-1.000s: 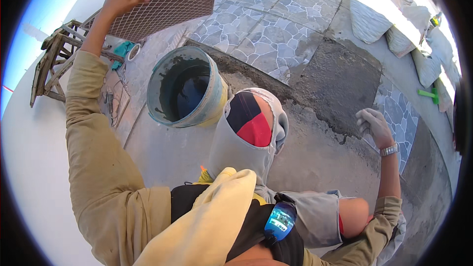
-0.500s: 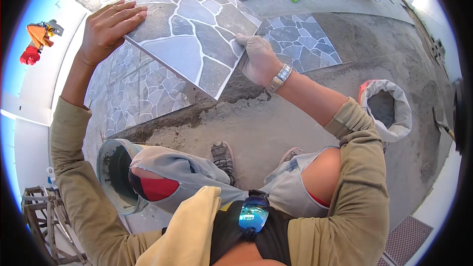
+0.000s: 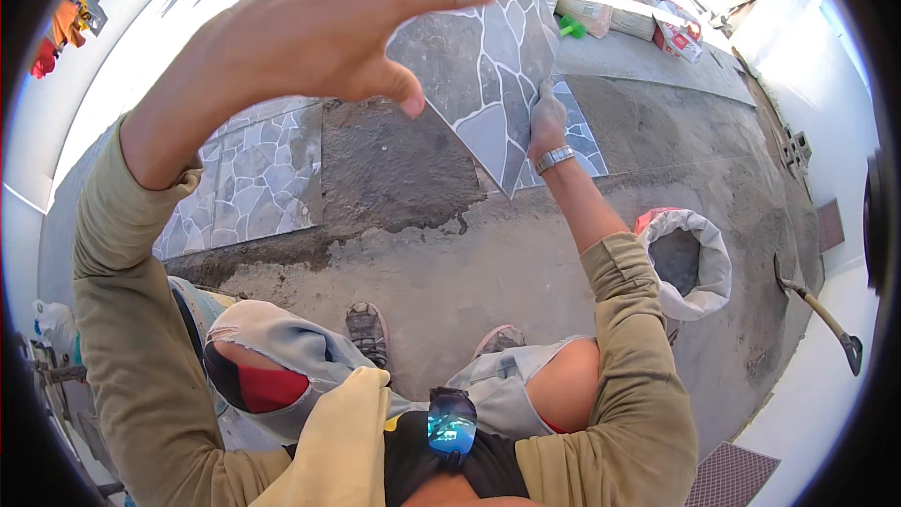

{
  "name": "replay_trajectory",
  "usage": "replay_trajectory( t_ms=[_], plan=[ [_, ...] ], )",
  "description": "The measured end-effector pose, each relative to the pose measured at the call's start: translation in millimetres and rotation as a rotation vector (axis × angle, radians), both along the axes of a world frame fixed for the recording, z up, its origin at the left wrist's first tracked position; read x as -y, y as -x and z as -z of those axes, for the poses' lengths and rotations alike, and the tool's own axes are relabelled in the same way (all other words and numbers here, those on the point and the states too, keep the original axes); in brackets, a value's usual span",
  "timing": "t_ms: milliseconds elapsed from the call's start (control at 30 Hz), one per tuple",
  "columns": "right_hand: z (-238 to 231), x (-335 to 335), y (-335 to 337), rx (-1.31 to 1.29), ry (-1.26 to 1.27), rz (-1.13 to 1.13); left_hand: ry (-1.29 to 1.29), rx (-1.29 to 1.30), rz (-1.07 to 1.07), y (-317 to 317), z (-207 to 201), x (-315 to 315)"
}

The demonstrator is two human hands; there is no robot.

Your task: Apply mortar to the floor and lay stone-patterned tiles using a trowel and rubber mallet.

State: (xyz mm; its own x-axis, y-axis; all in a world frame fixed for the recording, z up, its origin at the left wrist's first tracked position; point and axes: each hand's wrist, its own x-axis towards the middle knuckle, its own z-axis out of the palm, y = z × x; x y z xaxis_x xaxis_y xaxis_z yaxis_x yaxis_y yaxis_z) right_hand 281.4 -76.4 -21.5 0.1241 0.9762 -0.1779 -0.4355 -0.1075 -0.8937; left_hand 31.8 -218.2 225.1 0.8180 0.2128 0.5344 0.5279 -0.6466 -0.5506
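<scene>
My right hand grips the right edge of a large floor tile with a grey stone pattern and white joint lines. The tile is raised and tilted, one corner pointing down toward me. Close to the camera, my left hand has its fingers spread and holds nothing. It overlaps the tile's left edge in the picture; whether it touches, I cannot make out. Below lies a dark patch of wet mortar, between laid patterned tiles on the left and another laid tile partly behind my right hand.
An open sack of grey material stands to the right, with a long-handled tool beyond it. A green mallet lies by full sacks at the back. A bucket sits beside my left knee.
My left hand has let go of the tile's left side and come up toward the camera. The tile, still in my right hand, has turned to a steeper tilt, and the view has shifted.
</scene>
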Motion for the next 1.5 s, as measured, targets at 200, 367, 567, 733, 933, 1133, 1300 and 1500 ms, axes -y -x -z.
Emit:
replay_trajectory(
  t_ms=[200, 367, 567, 733, 933, 1133, 1300, 1500],
  plan=[
    [-17, -62, -6, 0.351, -0.371, 0.269, 0.715, 1.056, -0.362, 133, 42, -111],
    [7, -72, -62, 0.852, -0.313, 0.147, 1.356, 1.456, -0.486, 140, 234, -126],
    [42, -14, -29, 0.538, 0.144, -0.302, 1.250, 1.883, -0.453, 152, 371, -44],
    [183, -2, -32, 0.981, 0.053, -0.109, 1.247, 1.672, -0.791, 153, 439, -9],
    [185, -40, 17, 1.010, 0.076, -0.144, 1.207, 1.764, -0.910, 174, 488, 1],
    [218, -86, 49, 1.152, -0.013, -0.182, 1.149, 1.836, -0.928, 199, 486, -23],
    [230, -96, 61, 1.185, 0.030, -0.177, 1.111, 1.763, -1.002, 199, 483, -29],
    [234, -95, 65, 1.155, 0.020, -0.183, 1.161, 1.736, -1.076, 207, 496, -37]
  ],
)
